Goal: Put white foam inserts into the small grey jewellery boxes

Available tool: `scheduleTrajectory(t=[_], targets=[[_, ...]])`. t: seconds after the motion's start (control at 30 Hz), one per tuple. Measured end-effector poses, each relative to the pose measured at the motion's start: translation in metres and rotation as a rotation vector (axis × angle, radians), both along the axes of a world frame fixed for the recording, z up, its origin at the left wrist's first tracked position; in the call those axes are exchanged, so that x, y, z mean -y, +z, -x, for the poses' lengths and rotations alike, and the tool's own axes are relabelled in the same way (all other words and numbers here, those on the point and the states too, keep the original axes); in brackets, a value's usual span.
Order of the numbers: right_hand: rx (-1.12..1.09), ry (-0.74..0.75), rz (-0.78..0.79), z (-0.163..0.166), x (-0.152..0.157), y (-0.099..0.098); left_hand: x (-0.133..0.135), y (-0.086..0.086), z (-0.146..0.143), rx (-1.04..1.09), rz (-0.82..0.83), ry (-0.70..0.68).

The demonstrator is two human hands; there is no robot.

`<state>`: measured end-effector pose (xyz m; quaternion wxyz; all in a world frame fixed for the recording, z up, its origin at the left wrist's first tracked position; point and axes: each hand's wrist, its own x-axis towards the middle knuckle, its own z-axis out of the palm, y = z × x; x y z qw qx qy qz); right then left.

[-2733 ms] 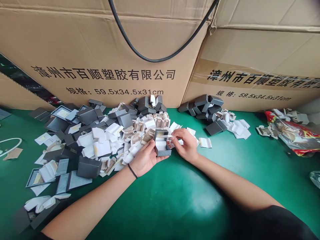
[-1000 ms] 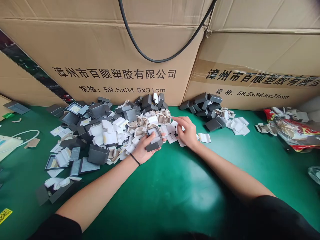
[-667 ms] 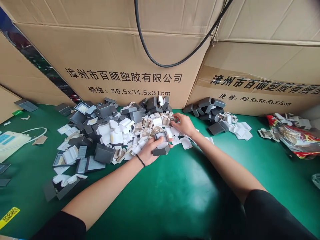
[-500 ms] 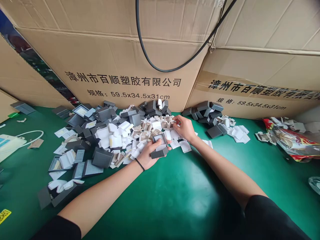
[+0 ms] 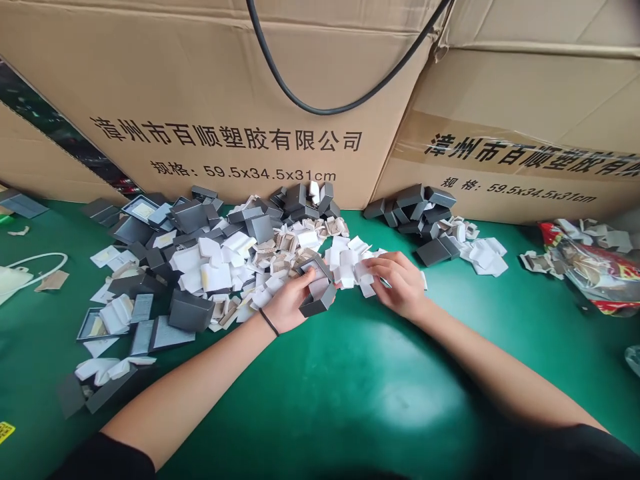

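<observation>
A small dark grey box (image 5: 319, 305), its inside lined in white, is gripped in my left hand (image 5: 291, 301). The thumb lies over the box's rim, and a black band circles the wrist. My right hand (image 5: 403, 285) is over a cluster of folded white paper pieces (image 5: 345, 261), to the right of the box. Its fingers are bent together on a white piece at the cluster's right side; the fingertips are partly hidden. Behind the box lies a heap of small beige card inserts (image 5: 284, 245), mixed with white papers (image 5: 216, 277).
Many dark grey boxes (image 5: 191, 310) are heaped at left; another pile (image 5: 413, 203) stands at back right beside white papers (image 5: 484, 255). Large cartons (image 5: 225, 80) line the back of the green table (image 5: 320, 400). A black cable (image 5: 320, 110) hangs in front. A red-and-clear bag (image 5: 595, 267) lies far right.
My right hand has moved from the beige inserts rightward and nearer, onto the white papers. My left hand keeps the box, now turned slightly. The view has shifted a little.
</observation>
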<state>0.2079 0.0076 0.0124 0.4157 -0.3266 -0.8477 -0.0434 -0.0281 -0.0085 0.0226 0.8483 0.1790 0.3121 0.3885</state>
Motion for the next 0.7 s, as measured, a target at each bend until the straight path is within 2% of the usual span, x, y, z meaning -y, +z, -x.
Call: scheduleTrajectory(t=[0.13,0.3,0.4,0.57,0.7], targets=[[0.031,0.025,-0.108,-0.003,0.002,-0.008,0.001,-0.003,0.001,-0.003,-0.012,-0.067],[0.091,-0.004,-0.323,-0.003,0.004,-0.003,0.003,-0.003,0.002,0.055,-0.087,-0.213],[0.113,-0.012,-0.389,-0.002,0.003,-0.002,0.002,-0.002,0.001,0.001,-0.129,-0.188],[0.111,-0.009,-0.368,0.000,0.005,-0.004,0.001,-0.005,0.002,-0.081,-0.158,-0.156],[0.071,0.018,-0.196,0.007,0.009,-0.004,0.001,-0.009,0.005,-0.075,-0.145,-0.095]])
